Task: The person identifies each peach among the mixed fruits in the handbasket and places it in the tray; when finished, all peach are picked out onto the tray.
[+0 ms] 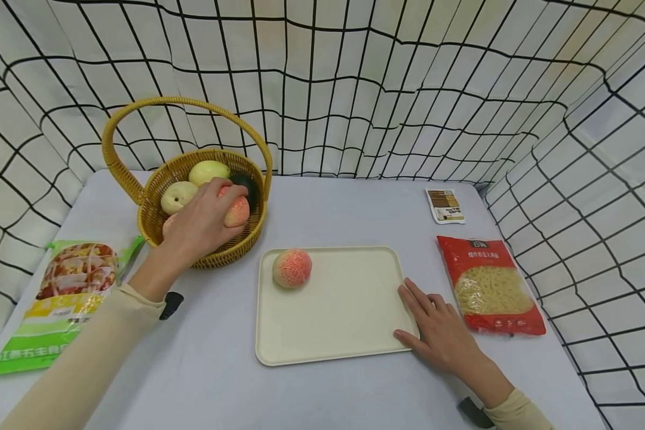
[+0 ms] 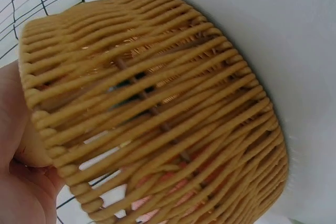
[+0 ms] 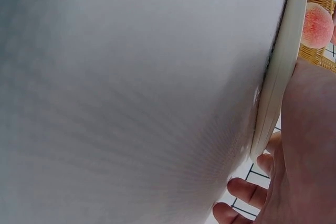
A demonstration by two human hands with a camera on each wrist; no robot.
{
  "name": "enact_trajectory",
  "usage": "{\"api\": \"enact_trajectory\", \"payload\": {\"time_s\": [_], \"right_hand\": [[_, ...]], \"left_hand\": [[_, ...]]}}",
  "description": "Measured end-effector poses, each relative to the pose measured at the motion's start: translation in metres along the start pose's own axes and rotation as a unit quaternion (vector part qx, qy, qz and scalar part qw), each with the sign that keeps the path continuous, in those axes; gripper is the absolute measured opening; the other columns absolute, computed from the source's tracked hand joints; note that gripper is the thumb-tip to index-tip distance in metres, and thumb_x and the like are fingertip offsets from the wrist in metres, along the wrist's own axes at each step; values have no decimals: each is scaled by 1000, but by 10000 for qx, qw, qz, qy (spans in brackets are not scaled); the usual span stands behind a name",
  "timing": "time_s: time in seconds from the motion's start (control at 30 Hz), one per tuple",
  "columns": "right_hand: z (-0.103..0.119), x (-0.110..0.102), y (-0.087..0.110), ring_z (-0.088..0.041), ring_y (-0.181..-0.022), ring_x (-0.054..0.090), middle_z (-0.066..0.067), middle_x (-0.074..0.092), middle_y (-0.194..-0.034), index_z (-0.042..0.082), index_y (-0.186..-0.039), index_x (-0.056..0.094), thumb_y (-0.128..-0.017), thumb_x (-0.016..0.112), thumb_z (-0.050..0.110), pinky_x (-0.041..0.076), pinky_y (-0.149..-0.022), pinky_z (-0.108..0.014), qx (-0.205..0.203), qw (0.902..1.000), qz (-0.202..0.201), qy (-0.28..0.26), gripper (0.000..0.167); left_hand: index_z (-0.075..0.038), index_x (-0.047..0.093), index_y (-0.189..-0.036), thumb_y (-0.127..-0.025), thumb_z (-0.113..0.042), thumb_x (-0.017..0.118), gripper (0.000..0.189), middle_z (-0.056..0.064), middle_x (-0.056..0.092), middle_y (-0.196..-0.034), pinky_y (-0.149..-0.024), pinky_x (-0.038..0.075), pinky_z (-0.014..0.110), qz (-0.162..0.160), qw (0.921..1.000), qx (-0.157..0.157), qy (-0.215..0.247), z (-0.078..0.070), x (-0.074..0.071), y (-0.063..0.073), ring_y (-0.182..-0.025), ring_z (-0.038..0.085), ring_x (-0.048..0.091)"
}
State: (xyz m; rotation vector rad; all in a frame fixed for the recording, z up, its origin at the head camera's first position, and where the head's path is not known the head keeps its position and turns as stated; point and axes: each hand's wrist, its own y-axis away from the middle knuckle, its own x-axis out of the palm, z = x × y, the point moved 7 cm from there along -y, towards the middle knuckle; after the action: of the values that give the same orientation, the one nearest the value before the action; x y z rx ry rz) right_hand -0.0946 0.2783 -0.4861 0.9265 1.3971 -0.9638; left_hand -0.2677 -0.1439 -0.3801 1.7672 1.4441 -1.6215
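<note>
In the head view my left hand (image 1: 201, 220) reaches into a wicker basket (image 1: 223, 260) and grips a pink peach (image 1: 239, 212) at its right side. Two pale yellow-green fruits (image 1: 208, 172), a dark green one (image 1: 245, 188) and another peach, partly behind the hand, lie around it. The left wrist view shows mostly the woven basket side (image 2: 157, 103). My right hand (image 1: 442, 335) rests with extended fingers on the right edge of a cream tray (image 1: 349, 304). One peach (image 1: 292, 268) sits at the tray's upper left.
A green food bag (image 1: 59, 304) lies left of the basket, whose tall handle (image 1: 185, 101) arches above it. On the right are a red pasta bag (image 1: 494, 286) and a small packet (image 1: 445, 206). Black grid netting (image 1: 322, 77) over white cloth borders the table.
</note>
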Motion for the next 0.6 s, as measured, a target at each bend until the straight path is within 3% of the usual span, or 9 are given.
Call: {"api": "enact_trajectory", "payload": {"time_s": [0.23, 0.6], "right_hand": [[0, -1, 0, -28, -124, 54, -5, 33, -176, 19, -168, 33, -93, 69, 62, 54, -92, -44, -14, 10000, -6, -33, 94], [0, -1, 0, -27, -126, 54, -4, 32, -176, 20, -168, 33, -93, 69, 63, 54, -92, -44, 23, 10000, 53, -58, 94]], "left_hand": [[-6, 60, -135, -85, -13, 86, 56, 25, 55, -136, -102, 51, 62, -349, 9990, 280, 53, -13, -4, 3, -123, 46, 58], [-10, 62, -134, -87, -13, 84, 52, 21, 56, -136, -87, 60, 57, -583, 9967, 547, 110, -39, -9, 2, -123, 41, 58]]}}
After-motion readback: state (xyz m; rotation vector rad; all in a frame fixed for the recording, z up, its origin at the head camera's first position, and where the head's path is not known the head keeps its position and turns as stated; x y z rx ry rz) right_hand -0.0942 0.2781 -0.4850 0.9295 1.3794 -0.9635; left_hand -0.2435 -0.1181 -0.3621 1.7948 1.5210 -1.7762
